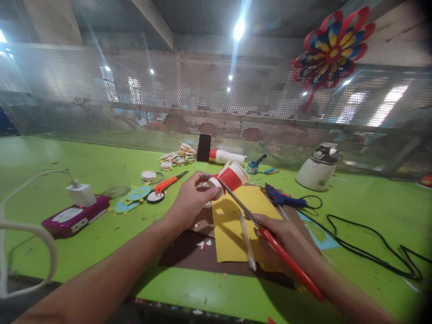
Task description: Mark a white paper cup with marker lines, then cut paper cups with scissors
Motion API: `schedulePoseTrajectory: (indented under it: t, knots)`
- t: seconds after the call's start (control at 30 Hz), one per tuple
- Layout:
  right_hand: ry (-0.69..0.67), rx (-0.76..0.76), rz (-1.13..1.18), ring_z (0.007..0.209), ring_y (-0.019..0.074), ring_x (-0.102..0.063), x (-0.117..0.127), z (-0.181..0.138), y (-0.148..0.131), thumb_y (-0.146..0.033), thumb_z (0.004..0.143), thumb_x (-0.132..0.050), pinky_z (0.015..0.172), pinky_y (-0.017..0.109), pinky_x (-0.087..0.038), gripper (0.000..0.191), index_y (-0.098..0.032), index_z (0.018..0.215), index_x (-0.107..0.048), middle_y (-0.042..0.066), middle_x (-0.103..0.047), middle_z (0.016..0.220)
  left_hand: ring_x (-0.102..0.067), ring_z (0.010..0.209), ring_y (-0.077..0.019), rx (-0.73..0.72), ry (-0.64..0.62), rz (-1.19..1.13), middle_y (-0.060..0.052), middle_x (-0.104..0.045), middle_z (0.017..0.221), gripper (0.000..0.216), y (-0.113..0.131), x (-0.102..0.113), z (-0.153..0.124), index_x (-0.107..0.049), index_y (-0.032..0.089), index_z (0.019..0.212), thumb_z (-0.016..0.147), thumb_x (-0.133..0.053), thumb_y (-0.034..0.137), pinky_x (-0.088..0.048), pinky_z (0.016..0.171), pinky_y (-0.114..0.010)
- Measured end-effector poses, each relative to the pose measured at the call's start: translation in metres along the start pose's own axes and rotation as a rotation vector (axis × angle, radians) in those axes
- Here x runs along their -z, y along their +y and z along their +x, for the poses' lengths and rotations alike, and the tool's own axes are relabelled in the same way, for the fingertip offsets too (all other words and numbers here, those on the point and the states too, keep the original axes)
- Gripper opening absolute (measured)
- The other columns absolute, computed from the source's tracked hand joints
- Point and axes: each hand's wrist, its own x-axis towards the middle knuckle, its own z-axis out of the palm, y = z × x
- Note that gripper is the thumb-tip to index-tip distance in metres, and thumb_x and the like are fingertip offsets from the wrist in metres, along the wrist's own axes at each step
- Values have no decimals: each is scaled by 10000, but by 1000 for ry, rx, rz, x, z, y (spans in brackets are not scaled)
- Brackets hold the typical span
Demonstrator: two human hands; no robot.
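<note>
My left hand (194, 193) grips a red and white paper cup (233, 176), tilted on its side above the work sheets. Red-handled scissors (286, 258) are in my right hand (280, 231), their blades reaching up to the cup's edge near my left fingers. Whether the blades are cutting into the paper cannot be made out. Below lie a yellow sheet (229, 238) and a dark brown sheet (185, 252) with small red and white paper scraps (204, 245). A clear glue stick (248, 243) rests on the yellow sheet.
A blue glue gun (283, 198) trails a black cord (364, 247) on the right, near a white kettle (317, 171). An orange-handled cutter (167, 183) and blue paper rings (137, 193) lie left, beside a purple power strip (77, 218). A phone (204, 147) stands behind.
</note>
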Motion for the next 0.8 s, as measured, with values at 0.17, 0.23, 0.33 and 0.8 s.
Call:
schedulePoseTrajectory:
  t: [0.17,0.23,0.33,0.8]
  knots:
    - [3,28,8,713,189,-627,0,1,0,-148,892,-407,629,246,-446,263,-199,908,-664,5,-688,783,-685,839,-220,27,10,29,-88,-715,900,399,0,1,0,-600,165,1023,689,-802,251,-556,762,-376]
    - [9,26,-11,701,186,-623,0,0,0,-152,903,-390,622,245,-444,282,-201,908,-667,3,-683,767,-690,834,-221,39,13,29,-85,-716,893,396,2,1,0,-603,171,1017,686,-803,252,-555,751,-367]
    - [8,23,-39,701,185,-619,0,0,1,-160,915,-382,612,245,-434,301,-207,951,-677,3,-684,775,-701,837,-233,46,15,46,-81,-728,893,434,3,1,0,-607,181,1021,656,-827,262,-554,740,-361]
    - [14,52,-2,757,214,-638,-2,3,10,-143,855,-447,681,280,-444,277,-200,966,-695,16,-732,847,-698,834,-220,-29,7,204,-71,-719,897,443,3,-1,-4,-579,179,1063,694,-810,263,-537,721,-330]
